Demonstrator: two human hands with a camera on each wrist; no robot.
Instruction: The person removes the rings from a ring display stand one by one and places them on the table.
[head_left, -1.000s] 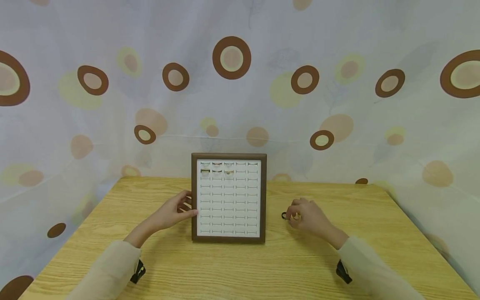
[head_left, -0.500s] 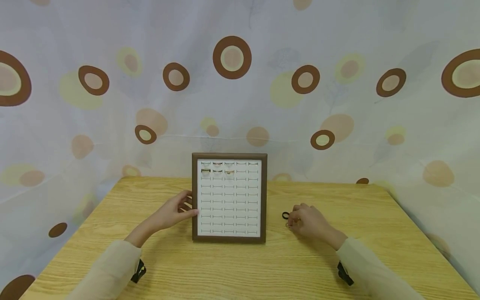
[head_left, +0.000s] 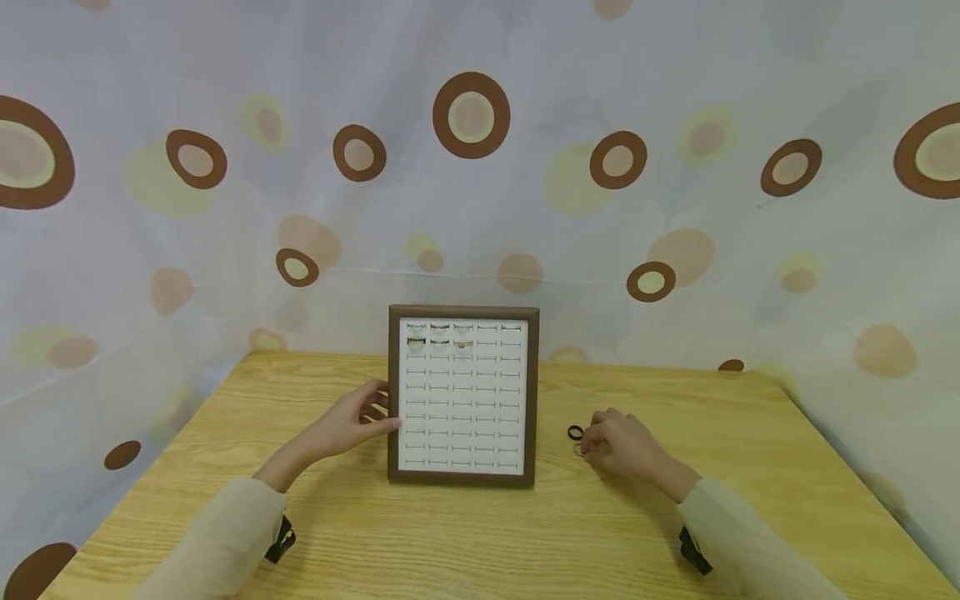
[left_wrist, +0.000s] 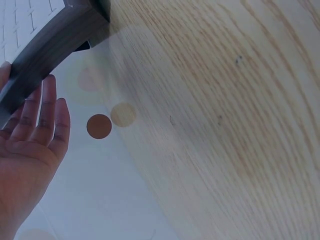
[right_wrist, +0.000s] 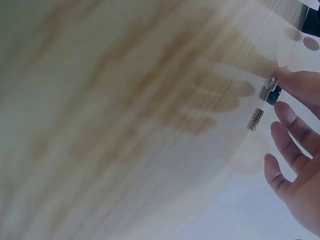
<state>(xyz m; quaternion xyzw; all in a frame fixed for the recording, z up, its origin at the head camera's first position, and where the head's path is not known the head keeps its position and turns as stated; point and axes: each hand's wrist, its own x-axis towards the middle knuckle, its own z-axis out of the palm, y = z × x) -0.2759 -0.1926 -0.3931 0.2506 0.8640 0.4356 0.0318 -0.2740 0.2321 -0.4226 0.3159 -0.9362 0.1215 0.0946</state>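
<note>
A ring display board [head_left: 463,425] with a brown frame and white slotted face stands in the middle of the table. Several rings [head_left: 439,342] sit in its top two rows. My left hand [head_left: 348,429] grips its left edge, thumb in front, fingers behind. To the right, a black ring [head_left: 575,432] lies on the table beside a pale gold ring [head_left: 578,449]. My right hand [head_left: 622,446] is over these rings, thumb touching the pale one; the index fingertip looks apart from it. In the right wrist view a beaded ring [right_wrist: 256,120] lies below the fingers [right_wrist: 286,112].
The wooden table [head_left: 450,542] extends to a patterned cloth [head_left: 480,217] hanging behind and at the sides. A black strap [head_left: 693,550] shows under the right sleeve, another black strap [head_left: 281,540] under the left.
My right hand has come down slightly beside the rings, with its thumb and index closer to the pale gold one. The left hand keeps its grip on the board. The head view has shifted slightly.
</note>
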